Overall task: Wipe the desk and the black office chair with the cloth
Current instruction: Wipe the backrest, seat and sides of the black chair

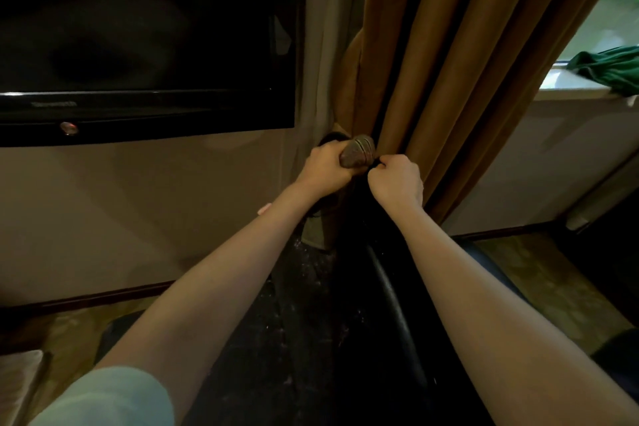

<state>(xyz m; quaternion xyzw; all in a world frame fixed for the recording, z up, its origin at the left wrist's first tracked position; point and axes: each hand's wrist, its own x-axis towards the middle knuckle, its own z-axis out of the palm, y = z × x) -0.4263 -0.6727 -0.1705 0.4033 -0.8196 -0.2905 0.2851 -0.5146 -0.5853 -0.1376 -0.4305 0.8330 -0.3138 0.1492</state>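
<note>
Both bare arms reach forward to the top of the black office chair (394, 297), which stands between them as a dark mass with a glossy leather edge running down towards the camera. Its top sits just in front of the brown curtain (449, 62).

The left hand (325, 166) is closed round a bunched cloth (358, 155), greyish-brown with a couple of pale stripes. It holds the wad against the uppermost part of the chair. The right hand (397, 181) is just beside it, its knuckles nearly touching the cloth. Its fingers are curled tight and seem to grip the dark top edge of the chair, though the black material makes the exact hold hard to read. A pale blue-grey sleeve (110, 398) covers the left upper arm at the bottom of the view.

A black television (138, 28) hangs on the beige wall to the left, with a pale lining curtain (325, 28) between it and the brown one. At far right, a green fabric (608, 69) lies on the windowsill (570, 86). Patterned carpet (539, 273) shows on either side of the chair.
</note>
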